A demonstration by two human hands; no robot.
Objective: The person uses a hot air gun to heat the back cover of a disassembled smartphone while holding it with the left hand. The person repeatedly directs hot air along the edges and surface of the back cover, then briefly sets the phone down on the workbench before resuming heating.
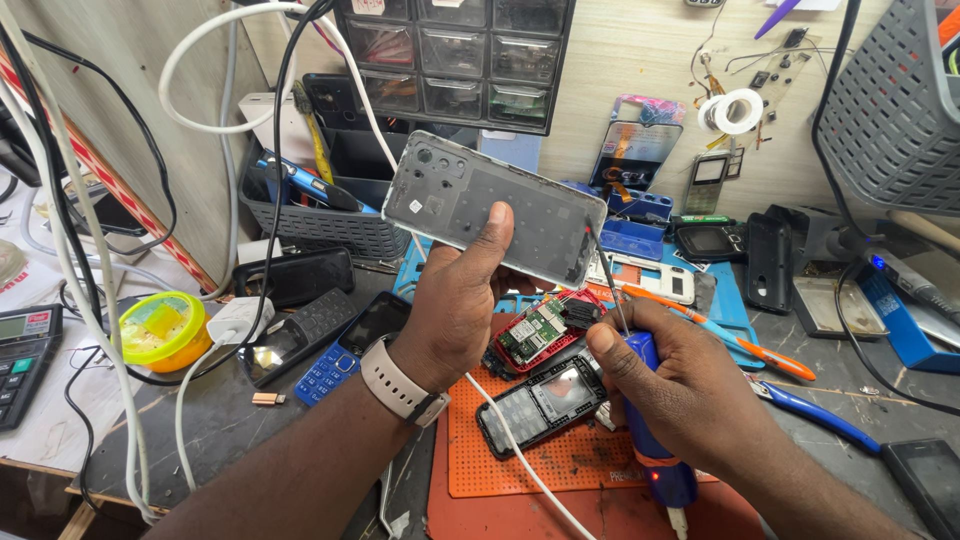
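Observation:
My left hand [455,300] holds up a grey phone back panel [495,205], inner side toward me, thumb pressed on its middle. A pale watch sits on that wrist. My right hand [680,385] grips a blue powered tool [650,440] with a thin metal tip [603,268] reaching up to the panel's right lower edge. A red light glows near the tool's base. Below the hands, an opened keypad phone [540,402] and a red-framed circuit board [540,332] lie on an orange mat [575,455].
A blue keypad phone [345,352], black phones, a white charger [238,320] and a yellow-green tape dispenser [160,328] lie left. A grey basket [320,225] and drawer cabinet [455,60] stand behind. An orange-handled tool [745,345], blue tray and more phones are right. White cables hang across.

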